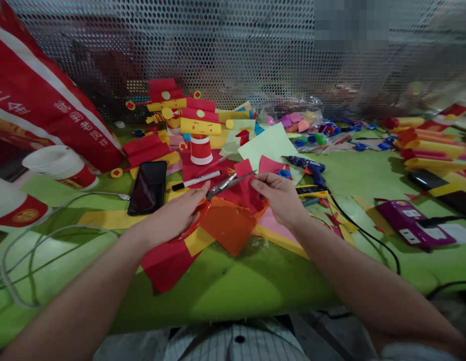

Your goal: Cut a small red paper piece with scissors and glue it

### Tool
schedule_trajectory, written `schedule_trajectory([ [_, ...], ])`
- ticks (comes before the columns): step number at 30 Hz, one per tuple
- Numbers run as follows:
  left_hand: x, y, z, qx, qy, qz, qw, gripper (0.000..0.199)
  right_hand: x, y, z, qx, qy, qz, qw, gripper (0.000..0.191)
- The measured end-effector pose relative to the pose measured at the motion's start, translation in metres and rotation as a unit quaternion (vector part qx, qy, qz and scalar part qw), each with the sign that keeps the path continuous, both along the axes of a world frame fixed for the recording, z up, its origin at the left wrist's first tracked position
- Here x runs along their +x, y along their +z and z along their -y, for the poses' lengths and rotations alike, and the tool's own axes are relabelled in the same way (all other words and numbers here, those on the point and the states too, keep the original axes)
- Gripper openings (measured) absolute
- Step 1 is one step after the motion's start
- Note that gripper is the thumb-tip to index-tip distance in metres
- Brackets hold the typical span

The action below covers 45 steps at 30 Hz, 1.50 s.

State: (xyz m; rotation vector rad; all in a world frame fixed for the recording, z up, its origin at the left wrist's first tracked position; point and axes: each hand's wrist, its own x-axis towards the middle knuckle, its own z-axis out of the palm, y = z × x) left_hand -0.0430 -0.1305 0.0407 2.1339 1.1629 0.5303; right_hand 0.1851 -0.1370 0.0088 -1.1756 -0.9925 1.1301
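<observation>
Head view: scissors (220, 187) are being held in the left hand (185, 213), grip closed around the red handles, blades being pointed at the right hand (280, 196). A small red paper piece (254, 184) is being pinched between right thumb and fingers, right by the blade tip; whether it is being cut can't be told. Both are being held above the paper pile, mid-worktop (233, 293). An orange sheet (229, 225) is being kept just below the blades, overlapped with yellow and red scraps. A white marker (197, 180) is being left behind the left hand, a phone (147, 188) further left. Behind the pile, a paper-cup figure (201, 156) is being stood upright, a pale green sheet (268, 145) being laid to its right. A blue glue gun (310, 168) is being parked beyond the right hand, a purple power strip (408, 223) well right.
</observation>
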Motion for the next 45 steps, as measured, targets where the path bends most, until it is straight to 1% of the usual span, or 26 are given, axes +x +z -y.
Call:
schedule_trajectory([
  [2,-0.001,-0.001,-0.005,-0.036,0.015,0.025,0.999,0.039,0.0,0.0,0.0,-0.005,0.001,-0.011,1.0,0.026],
  [4,0.002,-0.002,-0.009,-0.064,0.05,0.096,0.992,0.029,-0.002,-0.001,0.0,-0.009,0.009,-0.023,1.0,0.026],
  [6,0.008,-0.004,-0.009,-0.082,0.088,0.169,0.978,0.029,-0.006,-0.001,0.003,-0.015,0.025,-0.037,0.999,0.026],
  [7,0.011,-0.005,-0.009,-0.098,0.102,0.217,0.966,0.031,-0.009,0.0,0.006,-0.02,0.039,-0.042,0.998,0.026],
  [9,0.019,-0.008,-0.006,-0.129,0.103,0.297,0.94,0.03,-0.015,0.001,0.012,-0.035,0.076,-0.046,0.995,0.025],
  [11,0.025,-0.012,-0.003,-0.127,0.094,0.331,0.93,0.025,-0.021,0.003,0.018,-0.05,0.108,-0.045,0.992,0.023],
  [13,0.03,-0.015,0.0,-0.108,0.096,0.333,0.932,0.019,-0.025,0.005,0.023,-0.067,0.128,-0.047,0.988,0.021],
  [15,0.034,-0.016,0.002,-0.096,0.112,0.332,0.932,0.018,-0.028,0.006,0.026,-0.084,0.144,-0.053,0.985,0.021],
  [17,0.037,-0.015,0.005,-0.099,0.119,0.327,0.932,0.023,-0.028,0.007,0.026,-0.093,0.159,-0.056,0.981,0.023],
  [19,0.04,-0.013,0.009,-0.109,0.105,0.306,0.94,0.03,-0.028,0.005,0.025,-0.089,0.17,-0.05,0.98,0.023],
  [22,0.043,-0.01,0.015,-0.119,0.069,0.279,0.95,0.041,-0.026,0.003,0.024,-0.063,0.187,-0.028,0.98,0.02],
  [24,0.043,-0.01,0.017,-0.127,0.057,0.278,0.951,0.045,-0.026,0.001,0.024,-0.037,0.191,-0.025,0.981,0.016],
  [26,0.041,-0.011,0.018,-0.139,0.051,0.288,0.946,0.042,-0.026,0.0,0.024,-0.012,0.179,-0.036,0.983,0.011],
  [29,0.038,-0.014,0.016,-0.168,0.046,0.328,0.929,0.029,-0.025,0.0,0.024,0.018,0.151,-0.039,0.988,0.006],
  [32,0.038,-0.017,0.014,-0.184,0.056,0.345,0.919,0.027,-0.025,0.002,0.025,0.044,0.136,-0.016,0.99,0.007],
  [36,0.038,-0.019,0.014,-0.157,0.079,0.309,0.935,0.035,-0.025,0.003,0.027,0.073,0.123,0.015,0.99,0.01],
  [40,0.039,-0.017,0.016,-0.148,0.06,0.295,0.942,0.046,-0.026,-0.001,0.029,0.092,0.105,0.03,0.99,0.011],
  [45,0.041,-0.015,0.017,-0.134,0.05,0.293,0.945,0.047,-0.026,-0.003,0.031,0.1,0.104,0.059,0.988,0.015],
])
